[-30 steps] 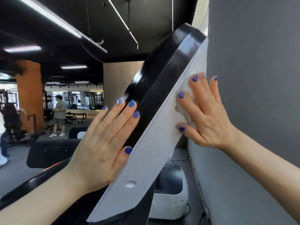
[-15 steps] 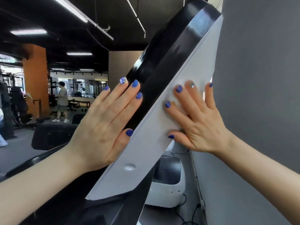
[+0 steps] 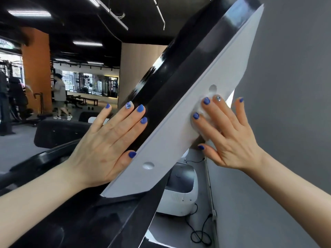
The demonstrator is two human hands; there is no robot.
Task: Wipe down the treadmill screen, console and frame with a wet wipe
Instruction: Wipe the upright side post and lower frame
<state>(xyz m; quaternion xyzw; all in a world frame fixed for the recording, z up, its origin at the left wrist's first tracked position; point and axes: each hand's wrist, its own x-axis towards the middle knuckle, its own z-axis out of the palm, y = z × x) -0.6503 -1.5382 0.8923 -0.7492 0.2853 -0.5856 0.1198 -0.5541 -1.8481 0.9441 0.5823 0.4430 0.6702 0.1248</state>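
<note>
The wet wipe [image 3: 200, 111] is a small white wad pressed flat on the white back panel [image 3: 179, 140] of the treadmill screen, under my right hand [image 3: 225, 133]. The fingers of this hand are straight and spread, pushing the wipe against the panel, not curled around it. My left hand [image 3: 109, 142] lies flat with relaxed fingers on the black edge [image 3: 179, 83] of the screen, I think to keep it steady. I judge the task is somewhere in the middle: the back of the screen is being wiped now. Whether the front glass, the console and the black frame [image 3: 86, 217] below are already clean, I cannot tell. A grey wall [image 3: 290, 86] stands just beside.
</note>
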